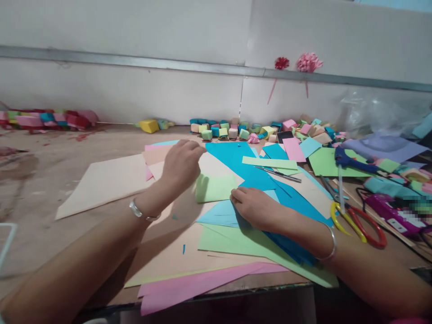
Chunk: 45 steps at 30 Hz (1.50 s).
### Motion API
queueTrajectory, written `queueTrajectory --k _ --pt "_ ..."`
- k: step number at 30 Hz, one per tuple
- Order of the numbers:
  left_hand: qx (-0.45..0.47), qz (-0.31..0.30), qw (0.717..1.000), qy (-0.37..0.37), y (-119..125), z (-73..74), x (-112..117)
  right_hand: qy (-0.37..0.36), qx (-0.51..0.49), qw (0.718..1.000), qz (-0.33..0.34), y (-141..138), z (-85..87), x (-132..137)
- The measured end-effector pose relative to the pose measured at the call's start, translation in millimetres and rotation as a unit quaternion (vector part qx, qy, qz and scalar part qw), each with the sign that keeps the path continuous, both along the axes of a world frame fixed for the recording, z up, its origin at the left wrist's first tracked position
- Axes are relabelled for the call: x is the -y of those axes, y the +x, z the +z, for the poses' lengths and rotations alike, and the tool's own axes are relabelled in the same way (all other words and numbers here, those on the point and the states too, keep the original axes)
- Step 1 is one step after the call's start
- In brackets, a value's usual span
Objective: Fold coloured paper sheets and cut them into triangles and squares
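Note:
A small light green paper [216, 188] lies between my hands, over larger sheets. My left hand [184, 162] is at its upper left, fingers curled together; the fingertips are partly hidden, and I cannot make out what they hold. My right hand [254, 208] rests low at the paper's right edge, its bent fingertips pressed together against it. Beneath that hand are light blue paper [216, 215] and bright blue paper [232, 159]. Beyond it, a slim metal cutter or blade [283, 174] lies beside a pale green strip [270, 163].
Scissors with yellow and red handles [359, 225], a blue-handled tool [354, 163] and a purple power strip [393, 216] lie on the right. Folded paper blocks [222, 130] line the wall. Pink sheets [189, 290] overhang the table's front edge. A cream sheet [104, 180] lies left.

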<state>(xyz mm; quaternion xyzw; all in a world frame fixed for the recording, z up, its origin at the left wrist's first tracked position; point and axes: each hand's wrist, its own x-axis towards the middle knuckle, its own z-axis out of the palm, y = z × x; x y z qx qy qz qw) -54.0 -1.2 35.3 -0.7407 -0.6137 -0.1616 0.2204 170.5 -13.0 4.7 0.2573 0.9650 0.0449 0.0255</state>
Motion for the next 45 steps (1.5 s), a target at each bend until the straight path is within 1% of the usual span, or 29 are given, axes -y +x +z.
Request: queueTrajectory --k 1,2,4,5,6,7,8,9,10,11,12,14,17,20,22,24,26,28,29,31,33,35,40,45 --pt "0.034 -0.022 0.999 0.010 4.9 -5.1 1.4 0.005 0.000 1.000 0.011 1.0 0.8 -0.8" --pt "0.063 -0.057 0.996 -0.004 10.8 -12.8 2.7 0.006 -0.006 1.000 0.027 3.2 1.8 -3.1" --pt "0.081 -0.146 0.983 -0.077 22.4 -32.7 4.3 -0.003 -0.043 0.997 0.066 12.3 5.1 -14.0" --pt "0.077 -0.161 0.979 -0.102 26.6 -42.8 4.2 -0.006 -0.068 0.995 0.069 19.3 7.4 -22.8" --pt "0.070 -0.171 0.975 -0.125 29.2 -51.6 3.8 -0.004 -0.093 0.994 0.051 27.7 10.2 -33.5" --pt "0.064 -0.172 0.974 -0.137 30.3 -58.6 3.0 0.010 -0.106 0.994 0.003 37.0 13.1 -45.4" --pt "0.058 -0.167 0.974 -0.143 30.0 -63.2 2.2 0.039 -0.097 0.991 -0.078 46.7 15.8 -57.6" --pt "0.053 -0.160 0.975 -0.145 29.0 -65.7 1.5 0.061 -0.058 0.983 -0.164 56.1 17.9 -69.3" --pt "0.049 -0.153 0.976 -0.144 27.8 -66.3 1.0 0.067 -0.010 0.968 -0.240 64.6 19.1 -79.6" --pt "0.045 -0.147 0.978 -0.142 26.7 -65.5 0.7 0.063 0.026 0.953 -0.294 71.5 19.2 -88.0" --pt "0.041 -0.141 0.979 -0.139 26.0 -64.0 0.7 0.055 0.052 0.943 -0.325 76.5 18.3 -94.3" --pt "0.030 -0.131 0.982 -0.134 26.2 -60.3 1.3 0.037 0.070 0.936 -0.343 81.0 14.2 -101.1" --pt "0.005 -0.121 0.985 -0.127 28.8 -57.0 3.0 0.024 0.075 0.938 -0.337 81.1 9.3 -103.5" --pt "-0.021 -0.103 0.987 -0.124 31.1 -54.8 6.0 0.021 0.083 0.938 -0.336 84.6 13.8 -104.6" --pt "-0.037 -0.071 0.990 -0.119 31.9 -52.7 8.3 0.024 0.088 0.935 -0.343 88.3 21.3 -104.6" --pt "-0.043 -0.024 0.992 -0.115 32.0 -50.6 10.0 0.031 0.079 0.938 -0.337 88.5 28.1 -102.0" --pt "-0.035 0.018 0.993 -0.115 31.5 -48.9 10.6 0.029 0.033 0.956 -0.291 82.2 29.5 -96.1" --pt "-0.023 0.043 0.992 -0.117 30.3 -48.1 9.9 0.007 -0.025 0.977 -0.214 70.9 23.8 -88.8" --pt "-0.019 0.048 0.991 -0.120 29.6 -48.1 9.2 -0.006 -0.045 0.983 -0.180 64.8 18.7 -85.5" --pt "-0.017 0.046 0.991 -0.126 28.0 -48.8 7.5 -0.024 -0.051 0.987 -0.147 54.6 6.9 -81.3" --pt "-0.015 0.040 0.990 -0.131 26.5 -50.4 5.5 -0.028 -0.041 0.989 -0.143 49.5 -3.0 -80.7" --pt "-0.011 0.034 0.991 -0.132 25.3 -52.6 3.5 -0.024 -0.037 0.989 -0.143 49.0 -8.2 -81.8" --pt "-0.006 0.024 0.990 -0.137 24.5 -56.4 1.4 -0.012 -0.040 0.990 -0.135 51.9 -6.7 -82.4" --pt "-0.002 0.020 0.990 -0.138 27.5 -53.9 4.2 -0.014 -0.041 0.992 -0.119 53.2 -7.5 -82.4"
